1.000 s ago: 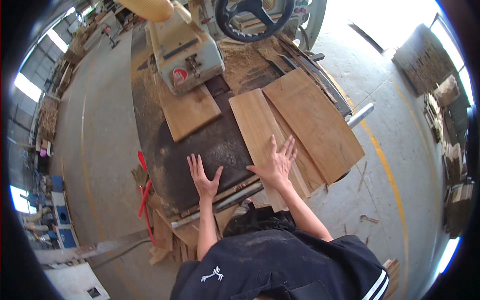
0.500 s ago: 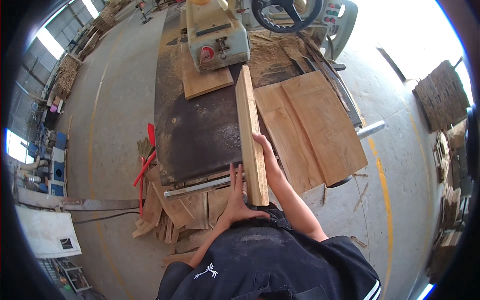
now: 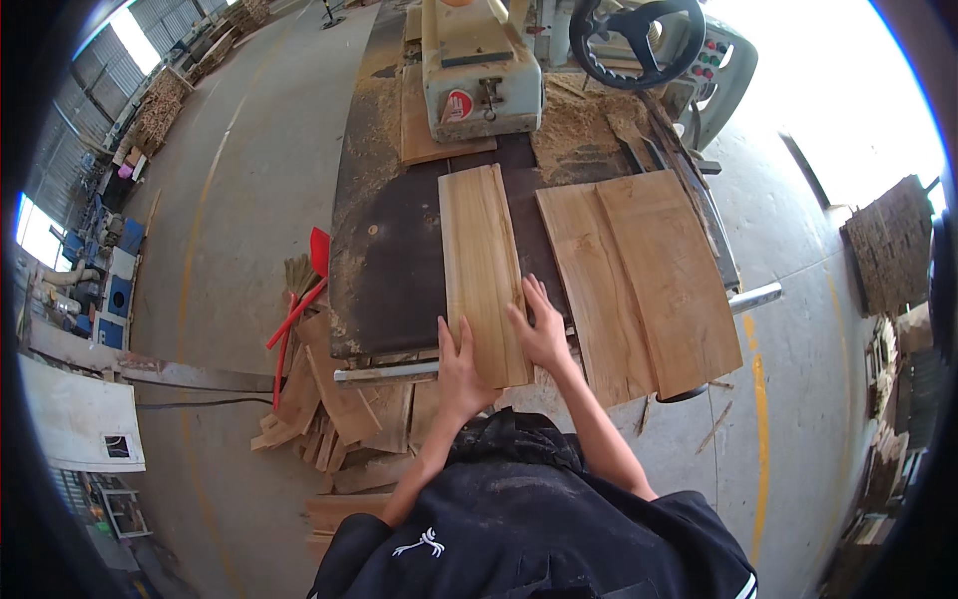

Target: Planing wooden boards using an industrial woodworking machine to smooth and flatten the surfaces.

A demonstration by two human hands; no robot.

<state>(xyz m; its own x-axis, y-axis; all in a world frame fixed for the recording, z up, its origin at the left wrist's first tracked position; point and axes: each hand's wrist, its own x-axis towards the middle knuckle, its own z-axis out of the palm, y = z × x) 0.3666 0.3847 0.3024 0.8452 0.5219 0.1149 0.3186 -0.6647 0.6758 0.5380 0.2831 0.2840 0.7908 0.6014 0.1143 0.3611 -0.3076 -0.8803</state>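
A pale wooden board [image 3: 481, 270] lies flat on the dark machine table [image 3: 389, 270], its near end reaching past the table's front edge. My left hand [image 3: 464, 379] touches the board's left side near that end, fingers stretched forward and apart. Against the right edge rests my right hand [image 3: 542, 329], its fingers spread and the thumb over the board's top. Beyond the board's far end stands the grey-green machine head [image 3: 484, 90], with another board [image 3: 424, 135] partly under it. To the right, two wider brown boards [image 3: 649, 280] lie side by side.
A black handwheel [image 3: 639, 40] and a panel of coloured buttons stand at the far right. Sawdust [image 3: 574, 125] covers part of the table. Offcuts [image 3: 334, 399] and a red-handled tool [image 3: 299, 314] lie on the floor at left. A metal roller [image 3: 755, 298] juts out at right.
The board has gone from standing on edge to lying flat on the table. My right hand has loosened from its side, and my left hand has come against the left edge.
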